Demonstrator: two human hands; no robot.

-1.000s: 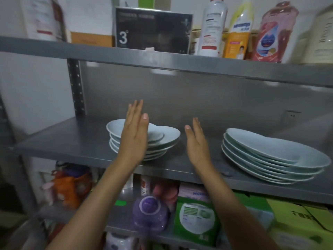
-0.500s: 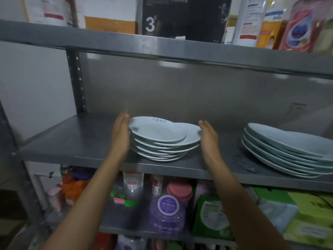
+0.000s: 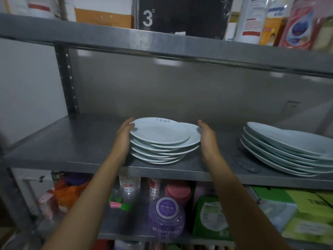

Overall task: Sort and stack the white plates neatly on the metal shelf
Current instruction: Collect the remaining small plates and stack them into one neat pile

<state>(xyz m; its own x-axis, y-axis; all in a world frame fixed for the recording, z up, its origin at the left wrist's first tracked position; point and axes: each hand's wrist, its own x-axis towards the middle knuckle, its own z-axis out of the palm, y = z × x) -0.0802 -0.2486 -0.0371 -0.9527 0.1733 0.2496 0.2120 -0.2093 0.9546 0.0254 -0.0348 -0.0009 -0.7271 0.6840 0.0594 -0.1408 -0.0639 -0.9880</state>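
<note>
White plates [image 3: 163,141] in a small stack on the metal shelf [image 3: 72,150], flanked by both hands.

Left hand [image 3: 122,137] flat against the stack's left edge, fingers straight, nothing gripped; right hand [image 3: 207,138] likewise, fingertips at the widest rim. Top plate shifted toward the left fingers, rims uneven between the palms. Larger stack [image 3: 288,152] well beyond the right fingers. Risk, as judged: uneven squeeze tipping the offset top plate off.

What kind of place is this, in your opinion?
Probably a home storeroom or pantry: a metal shelf holds plate stacks, with bottles above and household packets below.
</note>
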